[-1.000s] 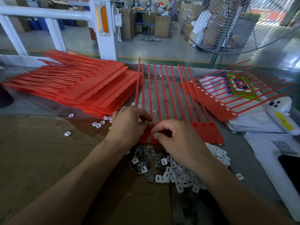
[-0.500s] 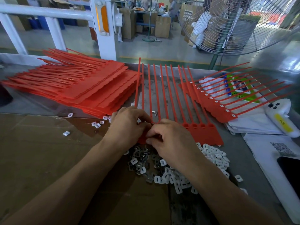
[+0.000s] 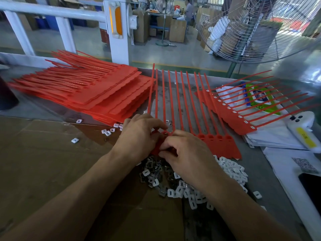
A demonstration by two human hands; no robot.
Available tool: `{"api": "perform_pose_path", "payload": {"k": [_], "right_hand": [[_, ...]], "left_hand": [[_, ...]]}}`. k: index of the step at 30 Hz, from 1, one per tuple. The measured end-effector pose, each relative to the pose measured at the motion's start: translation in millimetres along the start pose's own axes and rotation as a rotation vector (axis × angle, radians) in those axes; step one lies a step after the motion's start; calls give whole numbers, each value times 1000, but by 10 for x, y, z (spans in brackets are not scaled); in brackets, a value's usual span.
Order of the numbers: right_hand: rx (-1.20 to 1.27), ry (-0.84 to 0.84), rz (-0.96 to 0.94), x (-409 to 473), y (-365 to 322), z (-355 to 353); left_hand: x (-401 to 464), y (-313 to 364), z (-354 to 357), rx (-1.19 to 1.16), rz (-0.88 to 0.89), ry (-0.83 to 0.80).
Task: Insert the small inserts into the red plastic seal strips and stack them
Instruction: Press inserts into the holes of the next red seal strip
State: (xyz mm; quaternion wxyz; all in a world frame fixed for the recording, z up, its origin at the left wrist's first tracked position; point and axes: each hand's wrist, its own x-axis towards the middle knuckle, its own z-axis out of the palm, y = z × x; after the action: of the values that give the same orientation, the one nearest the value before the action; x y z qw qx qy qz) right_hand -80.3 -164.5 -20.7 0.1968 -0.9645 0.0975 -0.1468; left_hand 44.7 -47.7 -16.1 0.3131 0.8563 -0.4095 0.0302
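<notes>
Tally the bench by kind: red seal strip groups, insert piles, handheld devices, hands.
Red seal strip groups: 3 (left stack, centre sheet, right sheet)
Main insert pile: 1, plus loose strays
White handheld device: 1
Hands: 2 (left hand, right hand)
Total: 7

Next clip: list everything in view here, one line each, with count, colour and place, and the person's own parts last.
seal strip sheet being worked: one, red, centre of table, tails pointing away
stack of seal strip sheets: many, red, far left
finished sheet: at least one, red, right, white inserts visible in its heads
pile of inserts: many, white, near the hands; a few loose ones at left
cardboard: brown, covering near left of table
papers: white, right edge
handheld device: one, white with yellow label, far right
fan: one, wire-guarded, behind table
left hand: on the sheet's left heads
right hand: pinching beside it
</notes>
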Motion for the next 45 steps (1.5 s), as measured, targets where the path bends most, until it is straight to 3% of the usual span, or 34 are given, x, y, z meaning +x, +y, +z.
{"api": "perform_pose_path", "payload": {"k": [9, 18, 25, 31, 35, 45], "right_hand": [[50, 18, 24, 18, 16, 24], [63, -10, 47, 37, -20, -20], [106, -31, 65, 5, -29, -87], [303, -22, 134, 3, 13, -96], [505, 77, 219, 40, 119, -183], [426, 110, 334, 247, 349, -206]], "left_hand": [[4, -31, -20, 105, 133, -65], [17, -6, -63, 44, 76, -109], [114, 64, -143, 145, 83, -214], [-12, -95, -78, 22, 194, -98], [-50, -187, -79, 6, 242, -87], [-83, -209, -88, 32, 251, -94]]}}
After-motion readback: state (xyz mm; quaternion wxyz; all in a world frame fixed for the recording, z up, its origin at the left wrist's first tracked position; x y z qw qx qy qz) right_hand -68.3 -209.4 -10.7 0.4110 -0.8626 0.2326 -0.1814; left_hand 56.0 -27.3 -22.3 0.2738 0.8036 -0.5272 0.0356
